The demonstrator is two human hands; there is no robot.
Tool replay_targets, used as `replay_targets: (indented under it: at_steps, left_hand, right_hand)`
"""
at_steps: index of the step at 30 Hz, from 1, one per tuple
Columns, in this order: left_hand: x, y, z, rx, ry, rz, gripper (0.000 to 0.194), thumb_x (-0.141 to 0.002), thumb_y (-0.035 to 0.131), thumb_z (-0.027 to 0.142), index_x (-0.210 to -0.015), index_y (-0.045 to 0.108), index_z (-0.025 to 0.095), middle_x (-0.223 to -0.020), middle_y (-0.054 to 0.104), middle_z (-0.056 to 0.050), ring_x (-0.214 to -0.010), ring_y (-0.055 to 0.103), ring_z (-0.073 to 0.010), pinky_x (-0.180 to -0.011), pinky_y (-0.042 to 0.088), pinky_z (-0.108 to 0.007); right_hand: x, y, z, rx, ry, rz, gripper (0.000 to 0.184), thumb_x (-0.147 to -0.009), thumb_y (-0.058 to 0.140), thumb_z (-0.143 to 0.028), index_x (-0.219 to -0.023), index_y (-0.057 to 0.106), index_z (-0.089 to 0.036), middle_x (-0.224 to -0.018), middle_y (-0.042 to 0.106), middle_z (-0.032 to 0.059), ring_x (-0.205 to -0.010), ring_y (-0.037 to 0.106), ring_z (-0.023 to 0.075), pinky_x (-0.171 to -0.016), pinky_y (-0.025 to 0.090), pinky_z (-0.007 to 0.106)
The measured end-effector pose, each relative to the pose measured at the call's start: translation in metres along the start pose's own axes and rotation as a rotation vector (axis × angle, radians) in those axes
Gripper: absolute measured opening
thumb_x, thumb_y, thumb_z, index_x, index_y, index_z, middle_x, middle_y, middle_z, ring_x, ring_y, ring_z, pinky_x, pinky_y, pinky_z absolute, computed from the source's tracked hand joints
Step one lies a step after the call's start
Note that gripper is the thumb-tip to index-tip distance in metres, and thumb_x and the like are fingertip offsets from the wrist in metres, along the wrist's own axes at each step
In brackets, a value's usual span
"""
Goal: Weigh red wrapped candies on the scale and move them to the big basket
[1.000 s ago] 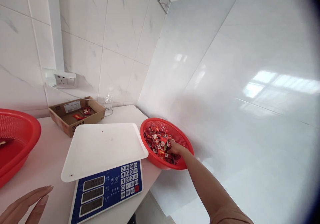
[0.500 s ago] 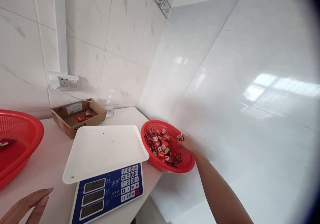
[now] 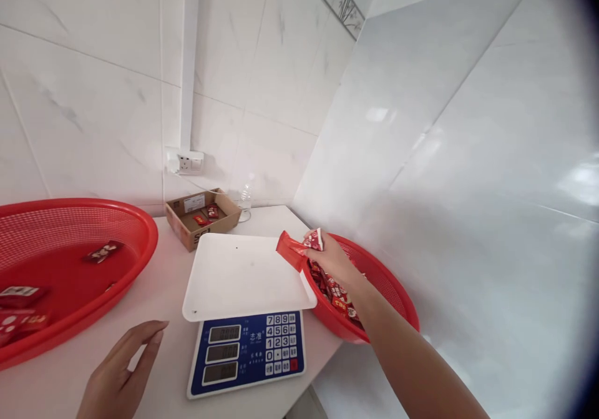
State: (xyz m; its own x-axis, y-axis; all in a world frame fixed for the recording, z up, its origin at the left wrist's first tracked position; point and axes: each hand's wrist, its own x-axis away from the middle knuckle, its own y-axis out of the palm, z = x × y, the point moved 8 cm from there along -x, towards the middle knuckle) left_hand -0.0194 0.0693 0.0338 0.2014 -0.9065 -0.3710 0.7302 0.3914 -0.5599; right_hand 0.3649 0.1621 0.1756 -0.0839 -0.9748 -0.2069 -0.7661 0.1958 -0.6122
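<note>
Nearest me, my left hand point(image 3: 124, 369) hovers over the white table point(image 3: 163, 281) with nothing in it, its fingers loosely curled and the thumb tip close to the index fingertip. Just beside it is the blue scale point(image 3: 255, 353), marked 志准 in white. Its keypad point(image 3: 281, 343) reads 789, 456, 123, then 0 and a dot, with a red key in the bottom row; I make out 计数 on the lowest keys, while the rest is too small. Three grey displays point(image 3: 222, 353) are stacked on its left, the top one showing faint zeros. To my left is a wide red basket point(image 3: 150, 231) with several wrapped packets point(image 3: 103, 251) in it, their print too blurred to read.

My right hand point(image 3: 332, 260) is clamped on a bright red packet point(image 3: 290, 250) and a darker red-and-white packet point(image 3: 314, 239), both above the rim of the right-hand red basket point(image 3: 388, 281) and the right edge of the white weighing tray point(image 3: 248, 275). More red packets point(image 3: 339, 294) lie in that basket under my forearm, their white and yellow lettering partly hidden.

Farther back, a cardboard box point(image 3: 224, 224) shows a partial "S" on its front, an unreadable white label point(image 3: 194, 203) inside and two red packets. A clear bottle point(image 3: 246, 193) stands behind it, near a wall socket point(image 3: 189, 163).
</note>
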Motion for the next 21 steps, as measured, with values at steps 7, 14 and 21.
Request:
replay_targets:
  at_steps: [7,14,21]
  left_hand:
    - [-0.001,-0.002,0.002,0.056,-0.022,-0.044,0.034,-0.077,0.049,0.054,-0.092,0.064,0.027,-0.095,0.069,-0.002,-0.086,0.066,-0.0168,-0.052,0.051,-0.017]
    - [0.0,0.001,0.001,0.088,-0.053,-0.057,0.035,-0.075,0.05,0.055,-0.091,0.064,0.027,-0.096,0.068,-0.002,-0.086,0.065,-0.018,-0.052,0.051,-0.018]
    - [0.0,0.004,-0.004,0.057,-0.08,-0.086,0.036,-0.075,0.05,0.056,-0.093,0.065,0.028,-0.099,0.068,-0.003,-0.084,0.065,-0.0177,-0.05,0.051,-0.018]
  right_hand:
    - [-0.004,0.069,-0.024,-0.017,-0.133,-0.244,0.027,-0.072,0.061,-0.029,-0.097,0.051,-0.024,-0.091,0.062,-0.0021,-0.075,0.057,0.0126,-0.066,0.046,0.026]
    - [0.003,0.066,-0.005,0.319,-0.083,-0.326,0.025,-0.065,0.067,-0.018,-0.088,0.058,-0.021,-0.076,0.059,-0.0023,-0.069,0.054,0.014,-0.065,0.041,0.026]
    - [0.015,0.075,0.001,0.365,-0.096,-0.413,0.046,-0.065,0.058,-0.002,-0.106,0.061,-0.023,-0.105,0.062,0.005,-0.084,0.058,0.0162,-0.077,0.043,0.028]
